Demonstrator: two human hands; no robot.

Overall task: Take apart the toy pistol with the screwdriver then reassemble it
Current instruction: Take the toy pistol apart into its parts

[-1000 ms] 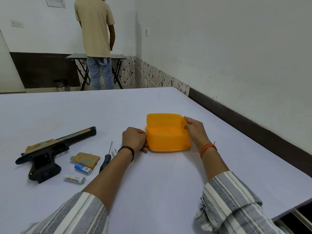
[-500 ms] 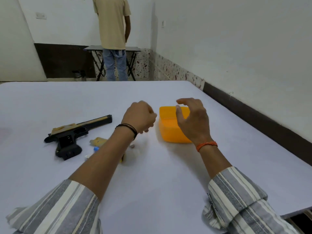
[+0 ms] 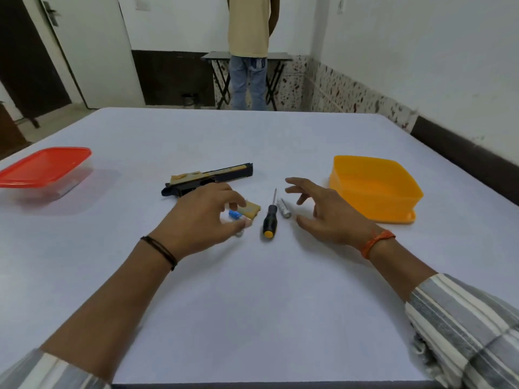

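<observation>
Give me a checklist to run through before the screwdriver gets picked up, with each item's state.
1. Screwdriver lies free on the table, untouched: ok.
2. Right hand open and holding nothing: ok.
3. Left hand holding nothing: cannot tell; its fingers curl over the blue battery.
4. Toy pistol within view, partly behind the left hand: ok.
5. Silver battery lies close beside the screwdriver shaft: not ok.
6. Orange tub open for parts: ok.

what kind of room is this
Probably a plain indoor workroom: a large white table, bare white walls with speckled tile skirting, and a folding table where another person stands.
</observation>
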